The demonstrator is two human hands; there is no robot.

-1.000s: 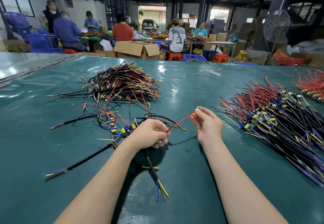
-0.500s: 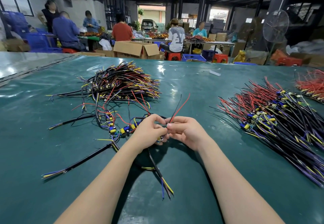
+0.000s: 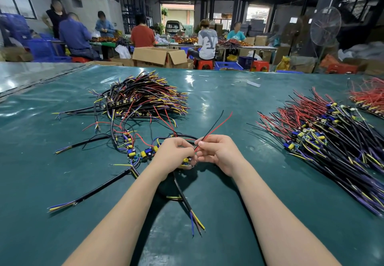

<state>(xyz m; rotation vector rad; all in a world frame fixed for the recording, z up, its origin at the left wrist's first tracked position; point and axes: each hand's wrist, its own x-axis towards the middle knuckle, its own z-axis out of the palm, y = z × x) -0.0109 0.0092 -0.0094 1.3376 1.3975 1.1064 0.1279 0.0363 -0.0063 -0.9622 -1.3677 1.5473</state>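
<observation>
Grip: our left hand (image 3: 176,155) curls round a small driver board (image 3: 186,160) just over the table (image 3: 311,182). Our right hand (image 3: 218,153) pinches its red wire (image 3: 224,121) near the root, black wire (image 3: 218,119) alongside. Risk, we judge: a hard tug rips the wire off the board.

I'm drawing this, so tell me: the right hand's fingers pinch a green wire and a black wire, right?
Not green: the head view shows the fingers of the right hand pinch a red wire and a black wire.

Left pile (image 3: 143,97), right pile (image 3: 324,139) (lane between).
</observation>
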